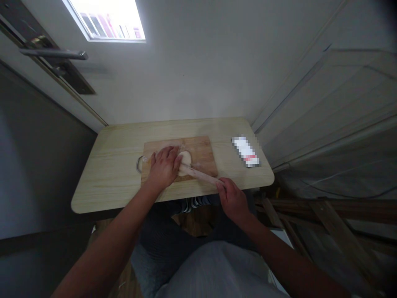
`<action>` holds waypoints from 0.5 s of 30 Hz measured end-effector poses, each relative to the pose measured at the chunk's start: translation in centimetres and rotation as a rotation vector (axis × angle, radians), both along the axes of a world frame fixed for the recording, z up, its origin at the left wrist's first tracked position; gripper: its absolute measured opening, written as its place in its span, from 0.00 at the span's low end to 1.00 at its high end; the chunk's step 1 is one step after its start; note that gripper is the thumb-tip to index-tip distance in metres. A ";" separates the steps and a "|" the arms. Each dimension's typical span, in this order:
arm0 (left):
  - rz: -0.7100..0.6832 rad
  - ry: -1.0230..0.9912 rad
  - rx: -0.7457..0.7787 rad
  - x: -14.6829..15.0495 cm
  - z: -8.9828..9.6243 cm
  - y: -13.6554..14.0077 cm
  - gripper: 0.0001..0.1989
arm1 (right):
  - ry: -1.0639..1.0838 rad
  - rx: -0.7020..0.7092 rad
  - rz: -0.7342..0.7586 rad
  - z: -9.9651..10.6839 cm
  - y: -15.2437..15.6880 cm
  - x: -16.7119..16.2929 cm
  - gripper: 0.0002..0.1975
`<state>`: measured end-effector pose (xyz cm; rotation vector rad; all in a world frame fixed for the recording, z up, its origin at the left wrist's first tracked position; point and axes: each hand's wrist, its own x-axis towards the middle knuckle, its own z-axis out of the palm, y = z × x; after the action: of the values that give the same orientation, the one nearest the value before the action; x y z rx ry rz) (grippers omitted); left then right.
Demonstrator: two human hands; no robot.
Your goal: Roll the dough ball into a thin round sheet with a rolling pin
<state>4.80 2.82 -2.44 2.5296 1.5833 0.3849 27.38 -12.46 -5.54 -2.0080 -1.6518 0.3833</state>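
A wooden cutting board (201, 149) lies on the table with a round, flat, pale piece of dough (186, 157) on it. My right hand (231, 198) is closed around the near right end of a wooden rolling pin (201, 175). The pin slants across the board, its far end resting over the dough's lower part. At the dough's left edge, my left hand (166, 165) lies palm down with its fingers stretched out and slightly apart. It covers part of the board and perhaps part of the dough; what lies under its palm is hidden.
The board's metal ring handle (138, 164) sticks out at the left. A phone (246, 151) with a blurred screen lies right of the board on the light wood table (105, 165). Behind stands a white door with a metal handle (56, 54). My legs are under the table's front edge.
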 end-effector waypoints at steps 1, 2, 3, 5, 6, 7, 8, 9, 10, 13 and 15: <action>0.001 0.007 0.002 0.1 0.1 0.2 0.27 | -0.008 -0.013 -0.009 0.1 0.1 0.1 0.20; 0.002 0.014 0.002 0.3 0.1 0.3 0.27 | -0.017 -0.023 -0.016 0.2 0.3 0.2 0.20; 0.005 0.022 0.000 0.5 0.2 0.5 0.27 | -0.026 -0.030 -0.023 0.4 0.5 0.3 0.20; 0.011 0.039 -0.012 0.8 0.5 0.8 0.28 | -0.047 -0.035 -0.031 0.5 0.8 0.5 0.21; 0.014 0.048 -0.018 1.0 0.6 0.9 0.28 | -0.059 -0.034 -0.034 0.6 1.0 0.6 0.21; 0.018 0.056 -0.024 1.2 0.8 1.1 0.28 | -0.069 -0.032 -0.036 0.6 1.1 0.6 0.21; 0.019 0.064 -0.030 1.4 0.9 1.2 0.28 | -0.079 -0.029 -0.037 0.7 1.3 0.7 0.21; 0.020 0.069 -0.035 1.6 1.0 1.4 0.28 | -0.086 -0.026 -0.040 0.7 1.4 0.8 0.21; 0.020 0.073 -0.036 1.8 1.1 1.5 0.28 | -0.092 -0.023 -0.045 0.7 1.6 0.9 0.21; 0.017 0.078 -0.031 2.4 1.2 2.1 0.28 | -0.099 -0.014 -0.061 0.7 1.9 1.1 0.21; 0.017 0.082 -0.029 2.8 1.2 2.6 0.28 | -0.104 -0.009 -0.066 0.7 2.2 1.3 0.21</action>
<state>7.56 5.38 -1.28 2.5428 1.6265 0.2619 28.64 -10.25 -4.85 -2.1156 -1.6425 0.2678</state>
